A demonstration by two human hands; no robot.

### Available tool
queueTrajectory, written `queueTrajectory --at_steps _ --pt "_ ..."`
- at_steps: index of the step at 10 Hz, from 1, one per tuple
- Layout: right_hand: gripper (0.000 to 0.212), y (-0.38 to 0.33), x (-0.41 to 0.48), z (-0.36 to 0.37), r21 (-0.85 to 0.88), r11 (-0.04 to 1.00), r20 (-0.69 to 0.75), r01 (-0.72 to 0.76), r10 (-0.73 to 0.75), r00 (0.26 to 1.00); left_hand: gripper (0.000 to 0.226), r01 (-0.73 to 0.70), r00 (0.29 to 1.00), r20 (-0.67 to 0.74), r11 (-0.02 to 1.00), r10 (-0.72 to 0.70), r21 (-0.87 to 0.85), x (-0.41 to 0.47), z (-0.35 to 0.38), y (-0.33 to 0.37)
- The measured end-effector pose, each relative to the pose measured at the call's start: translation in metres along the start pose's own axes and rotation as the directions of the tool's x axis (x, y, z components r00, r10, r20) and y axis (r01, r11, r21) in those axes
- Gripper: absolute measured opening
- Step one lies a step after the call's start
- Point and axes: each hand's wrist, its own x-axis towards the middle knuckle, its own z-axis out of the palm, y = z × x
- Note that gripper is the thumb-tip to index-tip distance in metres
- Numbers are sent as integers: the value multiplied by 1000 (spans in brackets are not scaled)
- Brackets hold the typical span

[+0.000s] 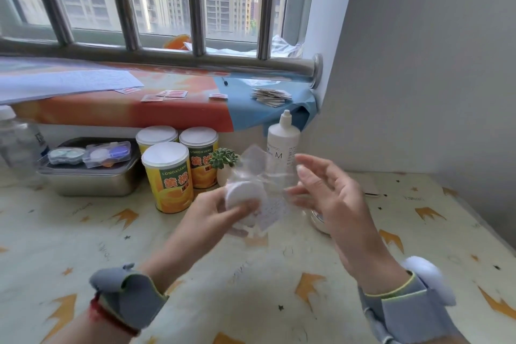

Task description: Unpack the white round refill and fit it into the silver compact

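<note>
My left hand [212,212] grips the white round refill [243,193] above the table, thumb pressed on its lower edge. The refill sits inside a clear plastic wrapper [265,176] that sticks up and to the right, with a small printed label hanging below. My right hand [326,195] hovers just right of the wrapper with fingers spread; its fingertips are near the plastic, and I cannot tell whether they touch it. The silver compact [318,222] rests on the table, mostly hidden behind my right hand.
Three yellow cans [170,179] with white lids, a small succulent [223,158] and a white bottle [283,142] stand behind my hands. A metal tray [92,184] with lens cases is at the left. A grey wall [418,92] closes the right side.
</note>
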Motion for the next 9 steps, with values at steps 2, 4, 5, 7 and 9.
queueTrajectory --at_steps 2,4,5,7,9 --pt "79 29 -6 5 -664 744 82 77 -31 996 33 135 990 -10 974 -139 -180 3 -3 -10" --pt "81 56 -5 10 -742 670 77 28 44 996 34 221 952 -284 897 -114 383 11 -6 -21" --pt "55 62 -11 18 -774 593 153 220 -163 975 32 310 930 -343 783 -132 540 17 -7 -32" --pt "45 80 -25 38 -694 530 531 488 -82 844 54 257 936 -330 409 120 876 12 -7 -38" --pt "43 64 -4 25 -585 735 517 343 12 856 46 70 970 -145 350 193 934 4 -21 -18"
